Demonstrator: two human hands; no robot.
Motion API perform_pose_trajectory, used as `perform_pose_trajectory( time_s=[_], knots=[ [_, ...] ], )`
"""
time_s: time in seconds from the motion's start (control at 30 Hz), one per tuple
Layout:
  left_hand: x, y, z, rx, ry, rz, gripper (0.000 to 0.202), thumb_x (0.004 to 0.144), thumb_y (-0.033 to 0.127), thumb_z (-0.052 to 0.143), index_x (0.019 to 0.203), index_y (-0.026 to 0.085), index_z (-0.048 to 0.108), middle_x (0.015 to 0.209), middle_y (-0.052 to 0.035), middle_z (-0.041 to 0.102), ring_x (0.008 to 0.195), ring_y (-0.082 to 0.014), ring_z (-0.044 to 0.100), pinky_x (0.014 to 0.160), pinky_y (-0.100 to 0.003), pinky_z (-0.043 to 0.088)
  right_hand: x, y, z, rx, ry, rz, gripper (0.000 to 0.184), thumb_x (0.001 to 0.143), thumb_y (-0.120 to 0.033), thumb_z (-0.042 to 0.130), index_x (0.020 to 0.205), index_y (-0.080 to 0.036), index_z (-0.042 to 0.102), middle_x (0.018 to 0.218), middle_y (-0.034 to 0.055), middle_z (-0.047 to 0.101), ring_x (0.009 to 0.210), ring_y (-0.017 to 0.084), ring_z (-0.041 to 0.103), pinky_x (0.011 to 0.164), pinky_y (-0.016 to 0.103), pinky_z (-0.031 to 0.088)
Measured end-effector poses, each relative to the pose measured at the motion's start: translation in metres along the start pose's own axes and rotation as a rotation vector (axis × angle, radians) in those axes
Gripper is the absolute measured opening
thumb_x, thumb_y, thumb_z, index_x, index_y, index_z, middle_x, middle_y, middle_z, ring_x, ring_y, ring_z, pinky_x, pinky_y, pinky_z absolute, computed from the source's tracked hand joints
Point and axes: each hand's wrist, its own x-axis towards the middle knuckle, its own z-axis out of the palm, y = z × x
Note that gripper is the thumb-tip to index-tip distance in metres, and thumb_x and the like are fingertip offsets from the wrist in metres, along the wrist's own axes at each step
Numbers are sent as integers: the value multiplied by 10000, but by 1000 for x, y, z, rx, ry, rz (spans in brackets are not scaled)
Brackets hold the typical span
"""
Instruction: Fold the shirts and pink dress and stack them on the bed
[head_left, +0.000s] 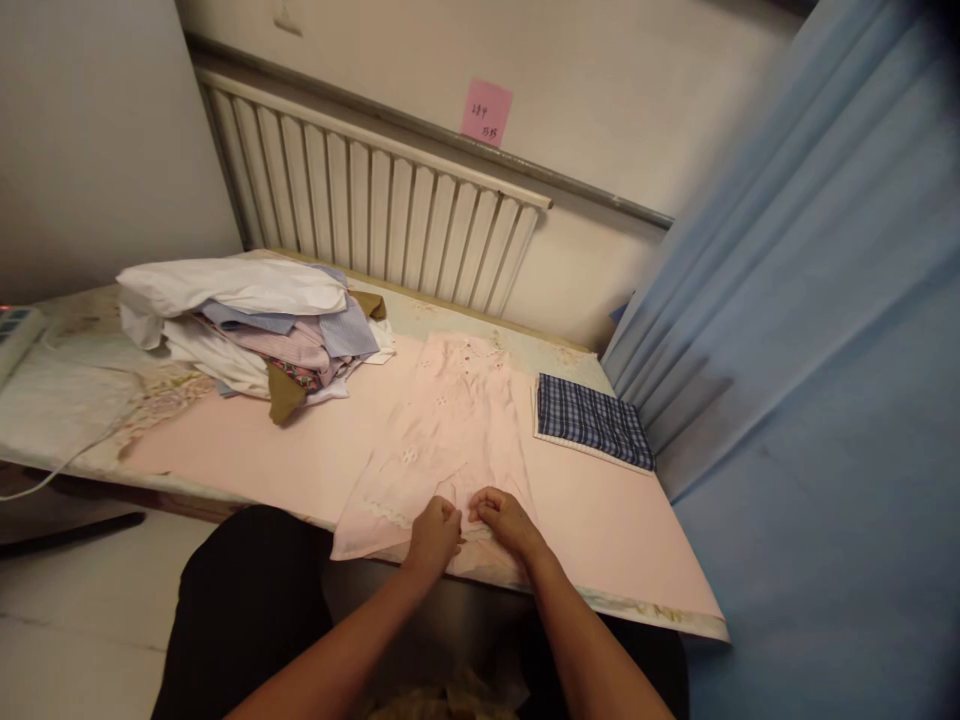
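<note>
A pale pink dress (457, 420) lies spread on the table, its buttoned neck at the far side and its white-trimmed hem near the front edge. My left hand (435, 535) is closed in a pinch on the fabric close to the hem. Just right of it, my right hand (506, 518) has its fingers curled in a pinch over the same part of the dress. The cloth between the hands is slightly raised. Whether the right fingertips hold fabric is too small to make out.
A heap of mixed clothes (247, 320) sits at the table's left. Folded dark plaid cloth (596, 418) lies at the right, beside a blue curtain (810, 380). A radiator (375, 200) stands behind the table (622, 540). A white cord (67, 465) hangs over the left edge.
</note>
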Motion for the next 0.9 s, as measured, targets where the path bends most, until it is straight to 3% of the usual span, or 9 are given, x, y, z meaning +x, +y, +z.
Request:
perform_pose_trajectory(
  time_s=[0.27, 0.57, 0.7, 0.9],
  knots=[
    [15, -4, 9, 124, -5, -1, 143, 743, 151, 545, 790, 218, 428, 695, 54, 579, 488, -86, 609, 448, -174, 402, -4, -4, 3, -34, 59, -23, 172, 728, -173, 463, 796, -186, 621, 715, -10, 671, 709, 149, 626, 719, 270, 469],
    [10, -6, 5, 242, -20, 85, 152, 716, 123, 543, 770, 218, 438, 631, 74, 565, 479, -77, 591, 478, -187, 367, -36, -4, -4, -242, 360, -128, 228, 813, -180, 433, 854, -209, 655, 876, 19, 683, 869, 175, 618, 826, 304, 462],
    [8, -6, 3, 269, -46, 96, 175, 703, 105, 538, 798, 223, 450, 572, 83, 558, 461, -91, 583, 476, -198, 360, -49, 7, -6, -441, 377, -253, 271, 832, -151, 420, 944, -212, 659, 962, 37, 685, 921, 172, 625, 856, 308, 480],
    [11, -9, 4, 274, -65, 82, 148, 725, 117, 521, 801, 224, 454, 472, 97, 504, 403, -107, 561, 431, -200, 338, -63, 20, -2, -564, 391, -354, 302, 798, -85, 439, 985, -212, 639, 1000, 54, 661, 960, 168, 606, 886, 314, 489]
  ],
)
